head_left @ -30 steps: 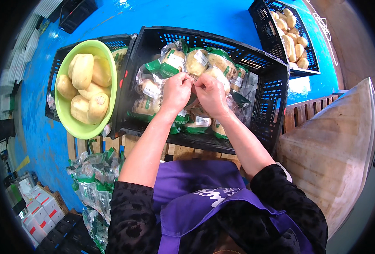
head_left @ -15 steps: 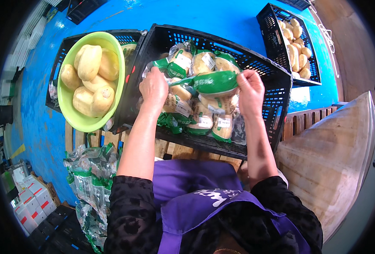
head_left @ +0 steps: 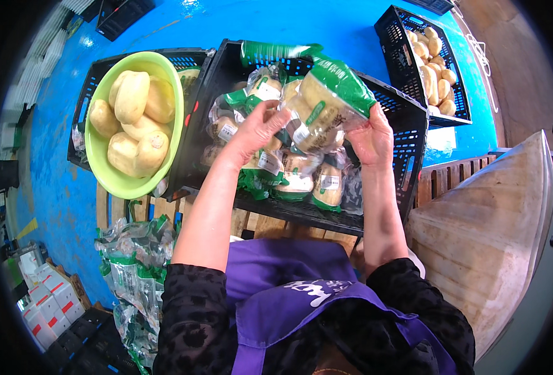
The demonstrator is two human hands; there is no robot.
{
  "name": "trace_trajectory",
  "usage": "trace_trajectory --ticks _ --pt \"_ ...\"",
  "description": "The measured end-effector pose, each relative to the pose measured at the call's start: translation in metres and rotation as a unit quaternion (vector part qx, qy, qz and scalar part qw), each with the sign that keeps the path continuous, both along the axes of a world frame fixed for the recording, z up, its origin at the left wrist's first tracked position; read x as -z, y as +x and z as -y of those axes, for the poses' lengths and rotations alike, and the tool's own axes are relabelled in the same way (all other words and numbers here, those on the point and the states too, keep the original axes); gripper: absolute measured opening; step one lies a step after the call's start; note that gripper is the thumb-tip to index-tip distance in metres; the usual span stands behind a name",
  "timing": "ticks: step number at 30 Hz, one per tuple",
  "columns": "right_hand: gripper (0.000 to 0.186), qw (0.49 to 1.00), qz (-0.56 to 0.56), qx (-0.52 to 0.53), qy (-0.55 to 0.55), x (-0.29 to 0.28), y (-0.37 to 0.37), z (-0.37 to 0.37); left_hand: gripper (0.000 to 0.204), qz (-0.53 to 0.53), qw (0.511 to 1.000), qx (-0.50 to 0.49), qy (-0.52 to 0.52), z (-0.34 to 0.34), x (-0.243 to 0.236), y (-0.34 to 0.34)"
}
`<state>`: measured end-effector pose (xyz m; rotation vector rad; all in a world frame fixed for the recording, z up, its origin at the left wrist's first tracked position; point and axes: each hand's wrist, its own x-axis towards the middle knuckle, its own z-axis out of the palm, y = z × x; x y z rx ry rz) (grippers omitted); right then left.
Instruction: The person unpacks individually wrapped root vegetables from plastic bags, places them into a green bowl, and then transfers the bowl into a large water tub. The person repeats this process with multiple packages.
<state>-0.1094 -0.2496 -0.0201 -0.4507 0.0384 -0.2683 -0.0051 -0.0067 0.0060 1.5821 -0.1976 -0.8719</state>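
In a black crate (head_left: pixel 258 205) holding several bagged pale tubers, my right hand (head_left: pixel 370 134) grips the right end of a lifted clear-and-green bag of tubers (head_left: pixel 323 100), its loose green top flapping up to the left over the crate's back wall. My left hand (head_left: pixel 258 131) has curled fingers at the same bag's left side, gripping its edge. Other sealed bags with white labels (head_left: pixel 270 162) lie under and around both hands.
A lime-green bowl (head_left: pixel 101 165) of peeled tubers sits on another black crate (head_left: pixel 83 112) at left. A tuber-filled crate (head_left: pixel 389 44) stands back right. Crumpled green-and-clear bags (head_left: pixel 133 262) hang front left. A wooden pallet (head_left: pixel 439 181), stained pale panel (head_left: pixel 483 237) and white boxes (head_left: pixel 54 306) are also visible.
My hands came apart from the crate's middle, then lifted the bag. Since half a second ago the bag has tipped upright, its green top flying upward, and my left hand has shifted right.
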Motion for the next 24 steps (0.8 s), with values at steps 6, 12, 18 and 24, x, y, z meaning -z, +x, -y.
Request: trace_trajectory --ticks 6,12,18,24 --pt "0.042 0.981 -0.085 0.024 0.174 -0.014 0.006 -0.019 0.087 -0.244 0.966 0.003 -0.090 -0.005 0.013 0.003" --pt "0.037 0.962 -0.152 0.037 0.224 0.035 -0.011 -0.020 0.059 -0.150 0.973 -0.118 -0.131 0.015 0.005 -0.004" --pt "0.015 0.924 -0.323 -0.045 0.199 0.055 -0.030 -0.045 0.032 -0.074 0.970 -0.214 -0.086 0.013 -0.003 0.002" --pt "0.020 0.898 -0.424 -0.113 -0.026 0.077 -0.037 -0.049 0.036 0.109 0.983 -0.139 -0.051 0.019 -0.061 -0.013"
